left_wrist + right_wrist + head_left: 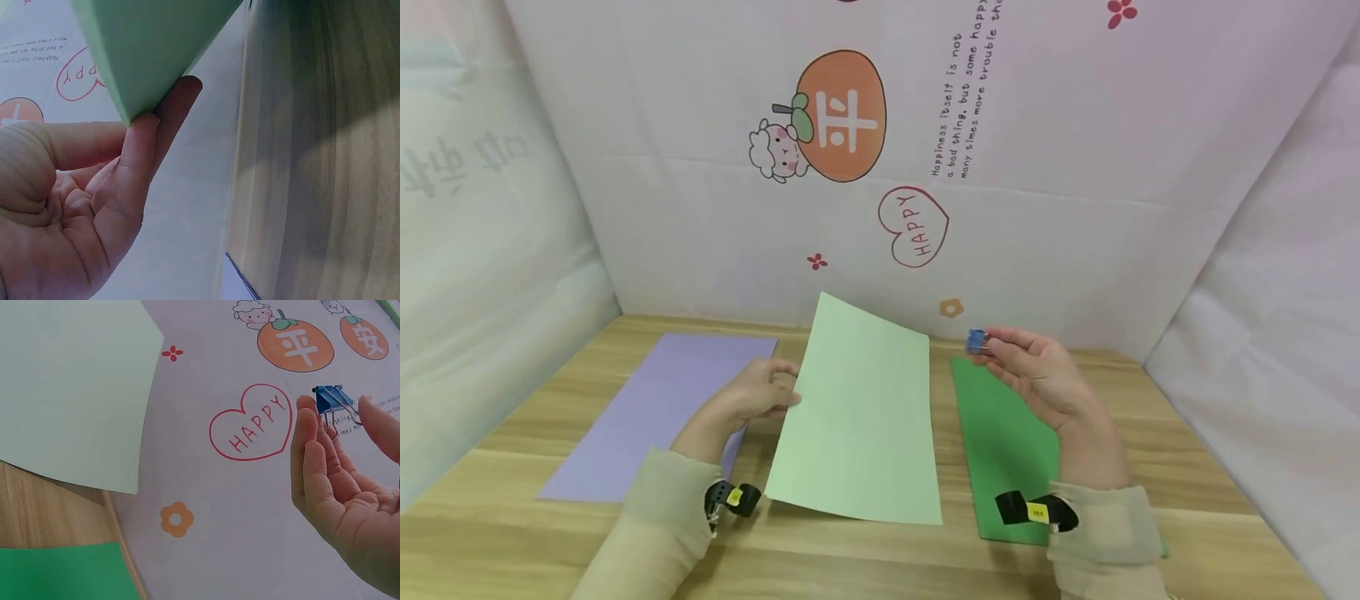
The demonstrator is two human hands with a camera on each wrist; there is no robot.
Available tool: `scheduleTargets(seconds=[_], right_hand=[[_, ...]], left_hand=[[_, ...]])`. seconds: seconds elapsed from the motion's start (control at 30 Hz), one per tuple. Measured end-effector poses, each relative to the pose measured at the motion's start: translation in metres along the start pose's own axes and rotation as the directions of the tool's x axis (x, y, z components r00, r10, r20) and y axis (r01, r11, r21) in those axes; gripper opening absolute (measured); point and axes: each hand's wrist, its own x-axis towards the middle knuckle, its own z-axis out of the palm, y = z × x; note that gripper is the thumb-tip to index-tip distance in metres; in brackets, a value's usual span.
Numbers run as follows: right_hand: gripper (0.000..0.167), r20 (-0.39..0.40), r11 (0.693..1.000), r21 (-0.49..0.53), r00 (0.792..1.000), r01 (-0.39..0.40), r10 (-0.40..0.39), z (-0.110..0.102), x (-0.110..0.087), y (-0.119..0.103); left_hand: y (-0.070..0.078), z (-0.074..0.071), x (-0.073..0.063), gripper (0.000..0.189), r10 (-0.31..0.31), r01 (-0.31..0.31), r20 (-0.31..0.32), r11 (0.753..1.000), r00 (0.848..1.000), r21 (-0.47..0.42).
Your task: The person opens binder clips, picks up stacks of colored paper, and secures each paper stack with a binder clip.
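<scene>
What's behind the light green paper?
In the head view, the wooden table and white cloth show around the light green paper; anything straight behind it is covered.

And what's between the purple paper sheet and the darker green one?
In the head view, the pale green paper sheet, held up by the left hand, with wood-grain tabletop beneath.

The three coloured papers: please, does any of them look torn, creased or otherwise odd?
Nothing stands out as damaged. The pale green sheet is raised and slightly curved, but the left hand holds its edge. The purple sheet and darker green sheet lie flat; no tear shows, though both are partly hidden.
</scene>
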Motion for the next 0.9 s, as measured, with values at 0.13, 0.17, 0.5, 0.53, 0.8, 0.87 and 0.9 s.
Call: scheduleTargets(seconds=[0.13,0.17,0.5,0.53,0.8,0.87,0.9], right_hand=[[0.018,0.004,1.0,0.016,1.0,0.003,-0.003,-0.001,0.0,0.001],[0.019,0.003,1.0,0.022,1.0,0.002,-0.002,-0.001,0.001,0.002],[0.014,-0.042,0.999,0.033,0.999,-0.021,0.023,0.0,0.004,0.002],[0.013,-0.052,0.999,0.033,0.998,-0.023,0.024,0.0,0.004,0.002],[0.01,-0.109,0.998,0.043,0.993,-0.04,0.045,0.002,0.005,0.003],[0.011,-0.112,0.998,0.036,0.993,-0.045,0.049,0.002,0.006,0.004],[0.012,-0.113,0.998,0.031,0.992,-0.047,0.05,0.002,0.006,0.005]], left_hand=[[0.002,0.0,0.001,0.047,0.023,-0.023,-0.015,1.0,1.0,-0.007],[0.003,0.0,0.001,0.046,0.027,-0.027,-0.019,1.0,0.999,-0.01],[0.01,-0.006,-0.002,0.041,0.123,-0.125,-0.048,0.991,0.991,-0.049],[0.011,-0.006,-0.003,0.041,0.132,-0.135,-0.056,0.989,0.99,-0.054],[0.016,-0.009,-0.009,0.038,0.21,-0.216,-0.095,0.975,0.973,-0.06],[0.017,-0.009,-0.01,0.037,0.23,-0.237,-0.092,0.969,0.969,-0.067],[0.017,-0.009,-0.01,0.036,0.237,-0.243,-0.092,0.967,0.967,-0.073]])
